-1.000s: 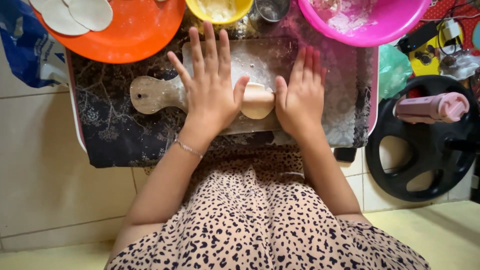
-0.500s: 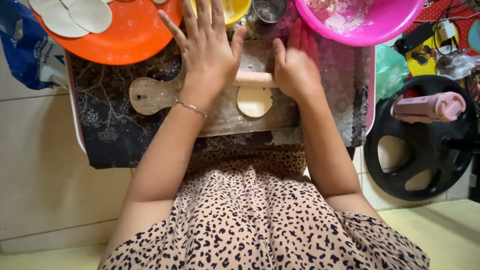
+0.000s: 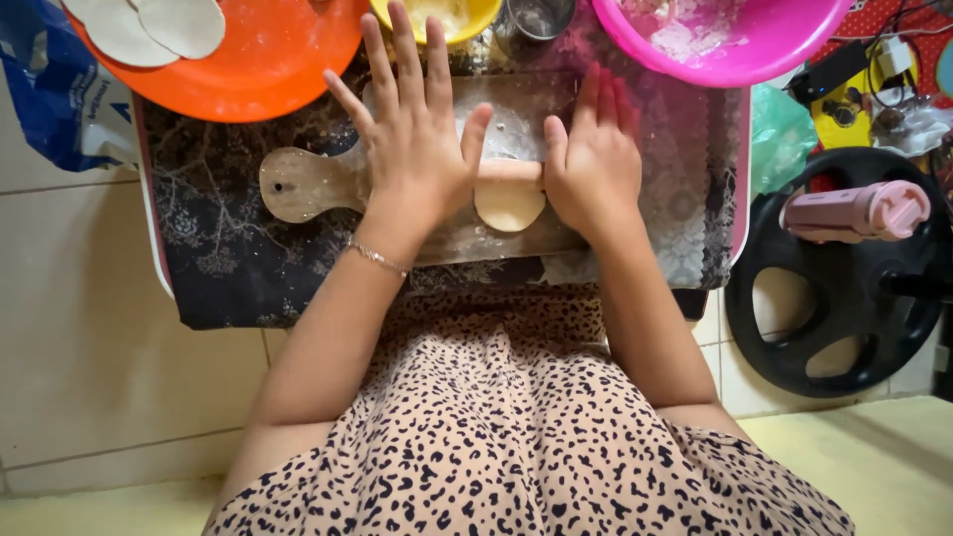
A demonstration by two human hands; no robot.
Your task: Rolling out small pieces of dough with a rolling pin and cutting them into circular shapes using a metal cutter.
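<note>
A wooden rolling pin (image 3: 509, 171) lies across a wooden board with a round handle (image 3: 293, 185). My left hand (image 3: 417, 144) presses flat on the pin's left part, fingers spread and pointing away from me. My right hand (image 3: 593, 159) presses flat on its right part, fingers together. Only a short stretch of the pin shows between the hands. A small pale disc of dough (image 3: 509, 205) lies on the board, its near half sticking out from under the pin. A thin bracelet circles my left wrist.
The board sits on a dark patterned tray (image 3: 213, 263) on a tiled floor. Beyond it stand an orange plate (image 3: 268, 60) with flat dough rounds, a yellow bowl (image 3: 476, 18), a metal cup (image 3: 536, 15) and a pink basin (image 3: 754, 45). A black wheel-shaped object (image 3: 794, 337) bearing a pink bottle (image 3: 854, 210) lies to the right.
Both hands rolled the pin away over the dough, then back toward me about halfway. The dough disc now shows on the near side of the pin.
</note>
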